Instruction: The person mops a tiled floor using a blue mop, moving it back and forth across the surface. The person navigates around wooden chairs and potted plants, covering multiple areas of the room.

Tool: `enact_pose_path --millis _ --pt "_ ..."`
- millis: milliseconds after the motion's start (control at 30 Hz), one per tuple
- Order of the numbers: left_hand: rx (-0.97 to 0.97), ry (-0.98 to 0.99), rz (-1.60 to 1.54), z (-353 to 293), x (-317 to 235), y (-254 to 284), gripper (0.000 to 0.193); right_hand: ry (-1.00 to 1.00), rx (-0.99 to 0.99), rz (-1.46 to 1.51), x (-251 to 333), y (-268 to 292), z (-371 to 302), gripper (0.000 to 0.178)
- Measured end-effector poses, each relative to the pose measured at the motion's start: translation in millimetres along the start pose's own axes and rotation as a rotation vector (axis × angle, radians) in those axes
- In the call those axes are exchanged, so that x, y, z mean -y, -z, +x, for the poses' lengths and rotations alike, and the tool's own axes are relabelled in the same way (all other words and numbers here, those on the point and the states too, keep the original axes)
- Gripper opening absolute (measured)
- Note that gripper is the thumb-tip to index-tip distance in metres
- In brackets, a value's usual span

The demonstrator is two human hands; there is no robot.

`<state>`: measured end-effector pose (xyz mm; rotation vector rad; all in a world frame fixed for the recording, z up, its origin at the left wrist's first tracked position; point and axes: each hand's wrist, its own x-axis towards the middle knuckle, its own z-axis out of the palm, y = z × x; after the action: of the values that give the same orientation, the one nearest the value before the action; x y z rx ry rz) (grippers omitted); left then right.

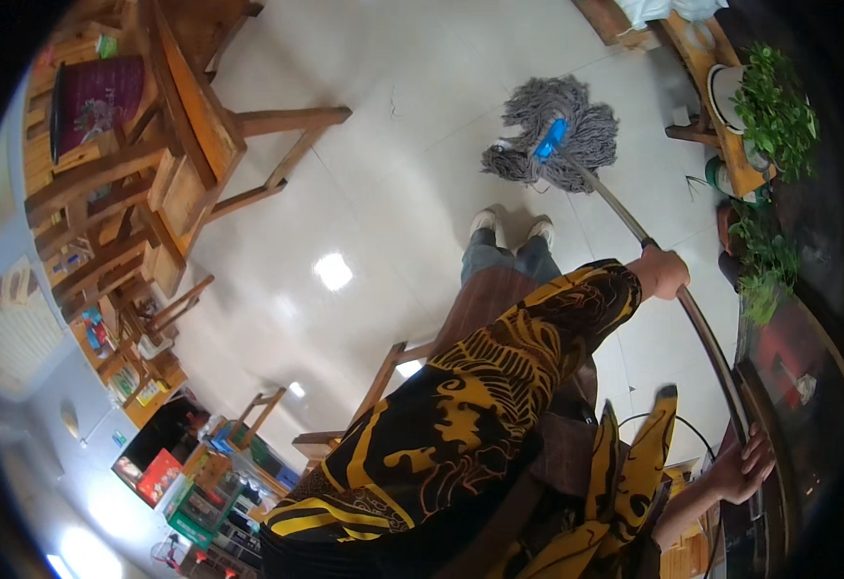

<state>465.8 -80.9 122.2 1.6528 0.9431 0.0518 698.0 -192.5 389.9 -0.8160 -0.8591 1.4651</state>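
A string mop with a grey, shaggy head (586, 130) lies spread on the tiled floor, ahead of my shoes (485, 224). Its blue clamp (551, 140) joins a metal handle (620, 206) that slants back toward me on the right. Partway up the handle, my left hand (665, 273) is closed around it. My right hand (742, 467) grips the same handle near its upper end, at the lower right. Black and yellow patterned sleeves (470, 400) cover my arms, and a brown striped apron (485, 309) hangs below.
Wooden chairs and a table (190, 145) stand along the left, one leg (292, 118) reaching over the floor. On the right, a wooden bench (711, 77) carries a potted plant (774, 111). A dark counter (827, 318) runs close beside the handle. Crates and shelves (210, 502) fill the lower left.
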Motion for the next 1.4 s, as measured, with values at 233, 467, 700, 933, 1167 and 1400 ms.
enact_pose_path --millis 233,467,700,933,1167,1400 --pt "-0.260 0.091 -0.006 -50.4 72.3 57.3 0.025 -0.009 -0.154 -0.012 -70.7 -63.8 73.3 0.032" --pt "-0.568 0.296 -0.067 -152.4 187.9 105.2 0.020 -0.095 0.032 -0.017 -178.5 -159.1 134.0 0.032" --pt "-0.833 0.426 -0.099 -268.0 266.8 89.2 0.023 -0.265 0.202 0.040 -272.3 -255.9 136.5 0.028" --pt "-0.930 0.572 -0.127 -335.6 293.1 -2.9 0.028 -0.472 0.331 0.015 -323.0 -267.1 93.6 0.024" --pt "-1.002 0.598 -0.114 -279.9 242.4 -56.7 0.020 -0.528 0.368 -0.009 -260.4 -202.5 70.8 0.028" --pt "-0.820 0.426 -0.121 -135.9 128.0 -88.0 0.014 -0.340 0.186 -0.046 -130.1 -47.1 38.3 0.026"
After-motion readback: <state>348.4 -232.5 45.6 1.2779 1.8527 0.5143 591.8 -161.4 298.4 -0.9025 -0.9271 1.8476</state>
